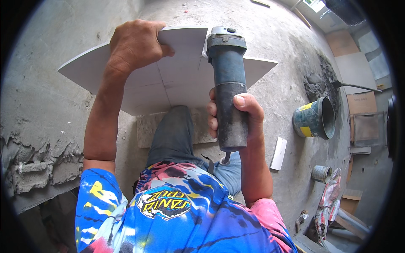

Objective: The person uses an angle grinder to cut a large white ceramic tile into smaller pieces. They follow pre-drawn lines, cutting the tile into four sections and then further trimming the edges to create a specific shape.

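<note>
My left hand grips the top edge of a large pale tile, its thumb resting on the near face. Thin pencil-like lines run across that face, and the tile leans against my bent knee. Wrapped round the dark barrel of an angle grinder is my right hand. The grinder's blue-grey head stands at the tile's upper edge, where a narrow gap opens in the tile beside it. Its disc is hidden behind the head and the tile. A cord leaves the lower end of the grinder.
To the right lie a white tile offcut, a tipped dark bucket and a small can. Beyond them are wet mortar, a long-handled tool and a crumpled bag. Rough broken concrete borders the left.
</note>
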The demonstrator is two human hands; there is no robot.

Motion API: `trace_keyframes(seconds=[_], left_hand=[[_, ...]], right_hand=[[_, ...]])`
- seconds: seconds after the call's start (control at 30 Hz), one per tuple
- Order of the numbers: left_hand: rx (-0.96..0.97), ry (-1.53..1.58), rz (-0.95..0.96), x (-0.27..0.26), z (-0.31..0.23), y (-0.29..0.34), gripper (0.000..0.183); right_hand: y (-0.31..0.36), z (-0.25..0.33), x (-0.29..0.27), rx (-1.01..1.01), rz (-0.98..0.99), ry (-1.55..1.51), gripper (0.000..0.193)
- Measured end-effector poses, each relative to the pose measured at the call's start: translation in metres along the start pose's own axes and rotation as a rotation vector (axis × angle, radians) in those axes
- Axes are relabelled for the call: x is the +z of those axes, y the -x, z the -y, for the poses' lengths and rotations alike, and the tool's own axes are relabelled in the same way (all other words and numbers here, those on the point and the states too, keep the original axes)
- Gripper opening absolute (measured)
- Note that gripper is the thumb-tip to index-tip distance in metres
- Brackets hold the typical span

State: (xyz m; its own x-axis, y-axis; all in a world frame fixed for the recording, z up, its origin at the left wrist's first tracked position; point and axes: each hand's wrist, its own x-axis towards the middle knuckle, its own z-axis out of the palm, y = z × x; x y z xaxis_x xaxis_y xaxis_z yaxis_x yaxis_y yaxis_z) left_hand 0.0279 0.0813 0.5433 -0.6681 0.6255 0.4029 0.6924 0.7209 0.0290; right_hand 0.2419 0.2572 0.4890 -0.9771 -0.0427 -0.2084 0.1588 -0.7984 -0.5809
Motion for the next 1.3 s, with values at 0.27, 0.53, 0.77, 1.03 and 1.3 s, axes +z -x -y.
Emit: trace_keyframes(seconds=[0.27, 0.53, 0.77, 1.03, 1.3], left_hand=[[0.025, -0.022, -0.044, 0.005, 0.003, 0.000, 0.037], [0.029, -0.035, -0.019, 0.001, 0.002, -0.001, 0.035], [0.034, -0.016, -0.077, 0.006, 0.004, 0.000, 0.035], [0.022, -0.047, 0.013, -0.001, 0.000, -0.001, 0.039], [0.023, -0.065, -0.018, 0.002, 0.001, 0.001, 0.040]], right_hand=[[-0.001, 0.001, 0.003, 0.016, -0.034, 0.051, 0.048], [0.000, 0.007, 0.006, 0.010, -0.031, 0.035, 0.057], [0.000, 0.014, 0.019, 0.019, -0.130, 0.065, 0.047], [0.001, 0.017, 0.021, 0.030, -0.112, 0.031, 0.044], [-0.001, 0.014, 0.016, 0.044, -0.060, -0.023, 0.050]])
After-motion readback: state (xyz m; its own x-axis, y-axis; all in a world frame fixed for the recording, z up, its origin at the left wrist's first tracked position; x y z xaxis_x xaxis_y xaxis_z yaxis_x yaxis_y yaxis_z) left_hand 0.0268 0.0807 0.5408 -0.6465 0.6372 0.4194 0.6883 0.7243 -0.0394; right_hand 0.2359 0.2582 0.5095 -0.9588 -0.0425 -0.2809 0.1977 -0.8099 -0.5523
